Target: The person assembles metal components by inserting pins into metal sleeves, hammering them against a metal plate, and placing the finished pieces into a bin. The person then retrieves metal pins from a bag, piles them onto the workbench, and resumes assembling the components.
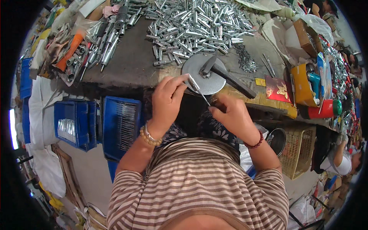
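My left hand (pixel 166 102) is closed, thumb and fingers pinching a short shiny metal tube (pixel 194 83) above the near edge of the bench. A thin metal rod (pixel 203 98) runs from the tube's lower end toward my right hand (pixel 237 118). The right thumb and fingers are closed at the rod's far end, with the fingertips smeared by motion. Just behind the tube lies a round grey metal disc (pixel 191 66). On it rests the head of a hammer (pixel 233 80), its dark handle pointing to the near right.
A heap of metal tubes (pixel 199 28) covers the back, with small metal pins (pixel 246 58) beside it. Tools (pixel 109 48) lie at left. A red packet (pixel 278 89) and yellow box (pixel 303 85) stand right. Blue bins (pixel 122 128) and a yellow basket (pixel 299 153) sit below.
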`<state>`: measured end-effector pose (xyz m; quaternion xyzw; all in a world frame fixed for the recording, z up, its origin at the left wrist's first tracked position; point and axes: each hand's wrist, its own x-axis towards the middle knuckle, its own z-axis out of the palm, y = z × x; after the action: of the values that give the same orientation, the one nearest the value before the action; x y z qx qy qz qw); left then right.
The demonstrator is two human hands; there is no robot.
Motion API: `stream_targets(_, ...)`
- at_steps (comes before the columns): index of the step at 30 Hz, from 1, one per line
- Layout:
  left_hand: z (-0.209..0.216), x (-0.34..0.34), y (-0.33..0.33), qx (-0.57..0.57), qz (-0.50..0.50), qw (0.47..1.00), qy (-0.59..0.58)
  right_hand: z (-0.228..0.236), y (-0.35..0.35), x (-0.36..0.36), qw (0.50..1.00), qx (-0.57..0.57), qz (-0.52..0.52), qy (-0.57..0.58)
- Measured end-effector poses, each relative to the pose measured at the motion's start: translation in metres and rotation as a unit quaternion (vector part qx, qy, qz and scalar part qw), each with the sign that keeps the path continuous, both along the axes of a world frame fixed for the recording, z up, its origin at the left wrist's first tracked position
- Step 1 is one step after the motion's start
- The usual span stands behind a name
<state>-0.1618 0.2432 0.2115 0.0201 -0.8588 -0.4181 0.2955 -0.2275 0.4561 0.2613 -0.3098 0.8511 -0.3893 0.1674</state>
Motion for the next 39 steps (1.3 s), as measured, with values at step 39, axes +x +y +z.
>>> stream_targets(39,-0.307,0.214,-0.223,0.345,0.525,0.752,-0.2,-0.041,-0.013,-0.014,0.966,-0.161,-0.158,-0.127)
